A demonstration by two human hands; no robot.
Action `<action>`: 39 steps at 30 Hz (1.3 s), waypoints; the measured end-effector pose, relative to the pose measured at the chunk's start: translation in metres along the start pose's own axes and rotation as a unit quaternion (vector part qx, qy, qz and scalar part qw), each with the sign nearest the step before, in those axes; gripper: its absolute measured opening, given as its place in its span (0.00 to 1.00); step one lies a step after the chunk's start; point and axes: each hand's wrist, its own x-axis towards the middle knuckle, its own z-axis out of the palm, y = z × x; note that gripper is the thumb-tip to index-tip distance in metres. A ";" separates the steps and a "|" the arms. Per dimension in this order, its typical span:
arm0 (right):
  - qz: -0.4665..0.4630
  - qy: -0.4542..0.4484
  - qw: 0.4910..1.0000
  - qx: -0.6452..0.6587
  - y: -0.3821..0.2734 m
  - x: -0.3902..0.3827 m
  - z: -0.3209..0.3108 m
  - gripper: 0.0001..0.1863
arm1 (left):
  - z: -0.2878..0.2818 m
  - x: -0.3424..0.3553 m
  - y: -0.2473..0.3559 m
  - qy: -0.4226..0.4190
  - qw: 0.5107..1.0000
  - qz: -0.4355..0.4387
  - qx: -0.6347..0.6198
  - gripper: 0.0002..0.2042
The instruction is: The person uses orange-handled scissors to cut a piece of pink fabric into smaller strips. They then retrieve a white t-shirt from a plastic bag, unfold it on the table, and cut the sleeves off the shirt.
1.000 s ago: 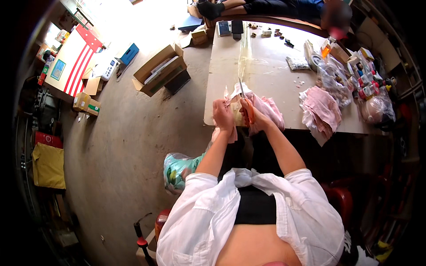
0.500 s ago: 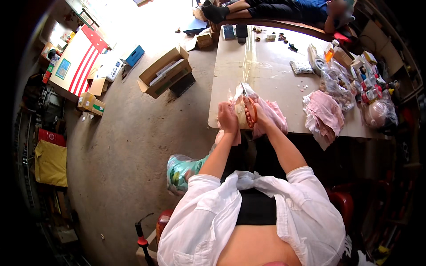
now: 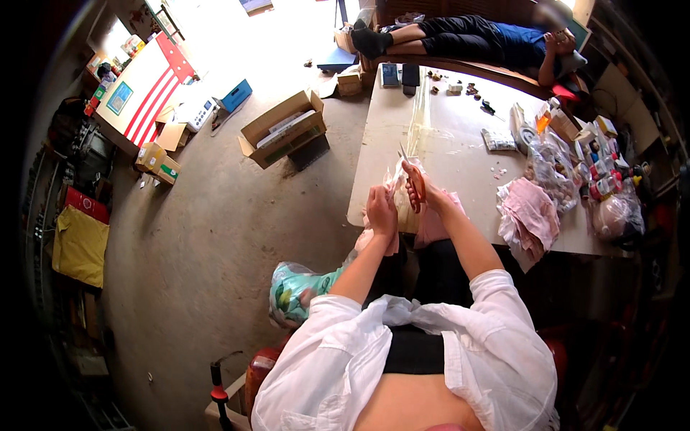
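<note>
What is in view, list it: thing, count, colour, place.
Scissors: one, orange-handled, in right grip
Cloth: count unclear, pink, in left grip
Table: one, pale, ahead
Cloth pile: one, pink-white, table's right
Plastic bags: several, clear, table's right
Flat items: two, blue and black, table's far left
Bundle: one, green, left of centre
Open carton: one, brown, left of table
Striped panel: one, cream-red, upper left
Sack: one, yellow, far left
Other person: one, blue-topped, lying beyond table
Shelf clutter: uncountable, dark, both sides
Shirt: one, white, lower centre
Grips: two, bare, near picture centre

Forearms (image 3: 472, 243) extended forward, left hand (image 3: 381, 209) fisted, right hand (image 3: 431, 197) curled just beside it
</note>
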 end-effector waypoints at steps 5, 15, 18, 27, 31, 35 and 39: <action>0.028 -0.012 0.999 0.019 0.006 0.006 -0.011 0.33 | 0.000 0.002 0.008 0.006 1.000 0.002 -0.008 0.07; -0.011 -0.127 0.983 0.130 0.020 -0.101 0.009 0.29 | -0.001 0.002 0.000 0.057 0.998 -0.014 0.016 0.05; -0.023 -0.123 0.990 0.058 0.011 -0.115 0.011 0.29 | -0.006 0.004 0.004 0.058 0.997 -0.044 0.006 0.05; -0.005 -0.203 0.978 0.046 0.078 -0.090 -0.020 0.31 | -0.008 0.004 -0.003 0.117 0.993 -0.012 -0.001 0.04; 0.023 -0.214 0.971 0.102 0.072 -0.088 -0.015 0.34 | -0.009 0.004 -0.002 0.111 0.994 -0.020 0.005 0.04; 0.025 -0.172 0.983 0.064 0.039 -0.091 0.006 0.33 | -0.011 0.006 0.000 0.094 0.995 -0.041 -0.006 0.08; -0.045 -0.106 0.993 0.036 0.018 -0.084 0.021 0.31 | -0.011 0.004 0.000 0.085 0.996 -0.033 -0.017 0.07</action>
